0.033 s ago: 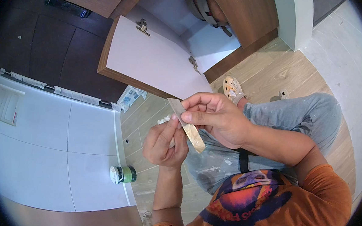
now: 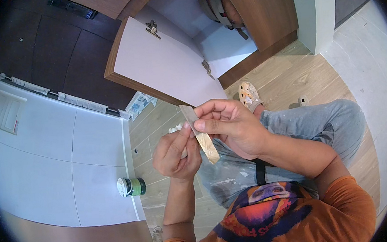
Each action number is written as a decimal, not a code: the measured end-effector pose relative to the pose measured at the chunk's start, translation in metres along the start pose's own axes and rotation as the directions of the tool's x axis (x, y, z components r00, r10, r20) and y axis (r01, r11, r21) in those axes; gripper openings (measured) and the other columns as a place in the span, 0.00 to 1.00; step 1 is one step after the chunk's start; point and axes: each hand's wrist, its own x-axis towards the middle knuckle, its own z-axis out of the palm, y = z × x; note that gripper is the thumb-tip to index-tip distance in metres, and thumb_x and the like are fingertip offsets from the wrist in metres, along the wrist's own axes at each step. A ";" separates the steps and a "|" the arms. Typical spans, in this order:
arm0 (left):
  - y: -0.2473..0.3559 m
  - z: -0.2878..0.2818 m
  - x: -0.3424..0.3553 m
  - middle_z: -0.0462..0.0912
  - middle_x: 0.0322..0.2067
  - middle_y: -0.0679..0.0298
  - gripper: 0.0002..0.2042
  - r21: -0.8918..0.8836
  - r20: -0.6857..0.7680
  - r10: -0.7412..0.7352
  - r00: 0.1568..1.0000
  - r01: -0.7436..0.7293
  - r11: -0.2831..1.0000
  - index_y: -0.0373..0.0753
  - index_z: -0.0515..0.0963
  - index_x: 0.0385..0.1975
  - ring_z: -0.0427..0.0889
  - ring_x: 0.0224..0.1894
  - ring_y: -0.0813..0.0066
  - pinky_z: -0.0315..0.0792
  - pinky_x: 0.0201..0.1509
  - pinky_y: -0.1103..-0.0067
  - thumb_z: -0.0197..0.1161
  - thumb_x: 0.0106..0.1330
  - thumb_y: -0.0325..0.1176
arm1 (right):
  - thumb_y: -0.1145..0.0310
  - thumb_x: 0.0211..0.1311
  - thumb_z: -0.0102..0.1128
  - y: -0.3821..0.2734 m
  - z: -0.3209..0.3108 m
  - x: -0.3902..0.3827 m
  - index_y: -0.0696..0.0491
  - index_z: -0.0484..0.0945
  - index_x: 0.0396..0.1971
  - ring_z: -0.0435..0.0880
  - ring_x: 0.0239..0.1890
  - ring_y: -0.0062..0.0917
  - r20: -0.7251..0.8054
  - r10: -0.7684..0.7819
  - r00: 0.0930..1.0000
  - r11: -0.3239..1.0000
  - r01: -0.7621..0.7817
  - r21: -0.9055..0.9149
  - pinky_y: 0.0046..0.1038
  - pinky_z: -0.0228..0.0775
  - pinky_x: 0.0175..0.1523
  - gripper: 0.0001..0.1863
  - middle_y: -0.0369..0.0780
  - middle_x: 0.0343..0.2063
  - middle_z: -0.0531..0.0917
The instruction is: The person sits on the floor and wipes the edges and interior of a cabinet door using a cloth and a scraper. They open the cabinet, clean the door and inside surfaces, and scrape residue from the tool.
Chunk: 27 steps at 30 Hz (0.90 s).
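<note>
Both hands meet in front of my lap around a thin flat metal blade whose lower end is covered in crinkled tan tape. My right hand pinches it between thumb and curled fingers from the right. On the other side, my left hand is closed, its thumb and fingertips pressed against the blade's left edge. Something white and crumpled shows behind the left hand; whether that hand holds it is hidden. The blade tilts, its bare metal end pointing up and left.
A cabinet door with metal hinges stands ajar ahead, and a bag strap hangs inside the cabinet. To the left, a small paint tub is beside a white panelled wall. Newspaper lies near the door. My clog rests on wood-look flooring.
</note>
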 end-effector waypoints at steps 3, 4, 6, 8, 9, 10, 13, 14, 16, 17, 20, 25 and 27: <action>-0.003 0.001 0.000 0.83 0.25 0.59 0.15 0.013 -0.003 0.031 1.000 -0.031 0.999 0.35 0.87 0.43 0.79 0.24 0.74 0.71 0.28 0.81 0.67 0.57 0.13 | 0.70 0.68 0.67 0.000 0.000 0.001 0.58 0.80 0.48 0.83 0.33 0.13 -0.007 0.000 1.000 1.000 0.000 -0.006 0.17 0.75 0.38 0.12 0.35 0.34 0.86; -0.003 0.002 0.002 0.83 0.25 0.59 0.15 0.023 -0.003 0.046 0.999 -0.046 0.999 0.35 0.87 0.43 0.79 0.24 0.74 0.71 0.28 0.81 0.67 0.56 0.13 | 0.70 0.68 0.67 -0.001 0.000 0.002 0.59 0.80 0.48 0.83 0.33 0.13 -0.009 -0.001 1.000 1.000 0.001 -0.012 0.17 0.75 0.38 0.12 0.35 0.34 0.86; -0.004 0.003 0.003 0.83 0.25 0.59 0.15 0.044 -0.003 0.073 0.997 -0.073 0.996 0.36 0.87 0.43 0.79 0.24 0.75 0.71 0.28 0.80 0.68 0.56 0.13 | 0.71 0.68 0.68 -0.004 0.000 0.003 0.59 0.79 0.48 0.83 0.33 0.14 -0.016 0.003 1.000 1.000 -0.003 -0.022 0.17 0.76 0.39 0.13 0.35 0.34 0.86; -0.005 0.002 0.003 0.83 0.25 0.60 0.15 0.057 0.010 0.091 0.996 -0.092 0.994 0.35 0.87 0.43 0.79 0.24 0.75 0.71 0.27 0.81 0.68 0.56 0.14 | 0.71 0.67 0.68 -0.005 -0.001 0.002 0.59 0.79 0.48 0.83 0.33 0.14 -0.023 0.011 1.000 1.000 -0.012 -0.028 0.18 0.76 0.39 0.13 0.36 0.34 0.86; -0.006 0.002 0.003 0.83 0.25 0.60 0.15 0.063 0.017 0.101 0.995 -0.102 0.993 0.35 0.87 0.43 0.79 0.24 0.75 0.71 0.27 0.81 0.68 0.56 0.14 | 0.71 0.67 0.68 -0.005 0.000 0.002 0.59 0.79 0.48 0.83 0.33 0.14 -0.023 0.018 1.000 1.000 -0.018 -0.008 0.18 0.76 0.39 0.13 0.36 0.35 0.86; -0.006 0.003 0.004 0.83 0.24 0.60 0.15 0.076 0.009 0.113 0.994 -0.113 0.991 0.36 0.88 0.41 0.78 0.22 0.74 0.71 0.25 0.80 0.70 0.54 0.15 | 0.71 0.67 0.68 -0.005 0.000 0.002 0.59 0.79 0.48 0.83 0.33 0.15 -0.022 0.024 0.999 1.000 -0.024 0.013 0.18 0.76 0.40 0.13 0.36 0.35 0.86; -0.008 0.005 0.006 0.81 0.22 0.63 0.14 0.110 -0.007 0.148 0.989 -0.146 0.983 0.37 0.88 0.37 0.78 0.19 0.72 0.70 0.22 0.79 0.73 0.49 0.16 | 0.71 0.67 0.68 -0.004 0.000 0.001 0.58 0.79 0.47 0.83 0.33 0.15 -0.005 0.040 0.999 0.997 -0.039 0.063 0.19 0.77 0.40 0.12 0.36 0.35 0.86; -0.009 0.005 0.006 0.81 0.22 0.63 0.14 0.118 -0.007 0.159 0.987 -0.157 0.981 0.37 0.88 0.36 0.77 0.19 0.72 0.70 0.21 0.79 0.73 0.49 0.17 | 0.71 0.67 0.68 -0.004 0.000 0.001 0.58 0.79 0.46 0.83 0.33 0.15 0.003 0.044 0.999 0.996 -0.044 0.077 0.19 0.77 0.41 0.12 0.35 0.35 0.86; -0.010 0.005 0.006 0.80 0.21 0.64 0.13 0.125 -0.006 0.180 0.984 -0.178 0.976 0.37 0.88 0.36 0.76 0.18 0.73 0.68 0.20 0.79 0.74 0.49 0.17 | 0.71 0.67 0.68 -0.003 0.002 0.001 0.58 0.79 0.46 0.83 0.33 0.15 -0.024 0.059 0.998 0.995 -0.057 0.086 0.19 0.77 0.41 0.12 0.35 0.34 0.85; -0.011 0.005 0.007 0.80 0.21 0.65 0.13 0.124 -0.006 0.191 0.982 -0.189 0.974 0.37 0.88 0.35 0.75 0.18 0.73 0.68 0.20 0.79 0.74 0.49 0.17 | 0.70 0.67 0.68 -0.002 0.003 0.001 0.58 0.79 0.46 0.83 0.33 0.15 -0.037 0.066 0.997 0.994 -0.063 0.090 0.19 0.77 0.41 0.12 0.35 0.34 0.85; -0.012 0.005 0.009 0.79 0.21 0.66 0.13 0.134 0.009 0.214 0.977 -0.213 0.968 0.37 0.88 0.35 0.74 0.17 0.74 0.66 0.20 0.79 0.74 0.48 0.17 | 0.70 0.67 0.69 -0.001 0.002 0.000 0.58 0.79 0.46 0.83 0.33 0.16 -0.043 0.049 0.998 0.994 -0.045 0.097 0.19 0.77 0.42 0.12 0.36 0.34 0.85; -0.014 -0.001 0.011 0.79 0.21 0.65 0.13 0.126 0.070 0.248 0.966 -0.255 0.959 0.37 0.88 0.34 0.73 0.17 0.74 0.66 0.19 0.78 0.74 0.47 0.17 | 0.70 0.67 0.69 -0.001 0.004 -0.001 0.58 0.78 0.46 0.83 0.34 0.16 -0.038 0.051 0.998 0.992 -0.046 0.116 0.19 0.77 0.42 0.13 0.36 0.35 0.85; -0.015 -0.002 0.012 0.80 0.22 0.65 0.13 0.124 0.089 0.254 0.963 -0.264 0.956 0.37 0.88 0.34 0.74 0.17 0.74 0.67 0.20 0.78 0.74 0.47 0.17 | 0.70 0.67 0.68 0.000 0.004 -0.001 0.58 0.78 0.47 0.83 0.34 0.16 -0.039 0.049 0.998 0.992 -0.044 0.114 0.19 0.77 0.42 0.13 0.36 0.35 0.85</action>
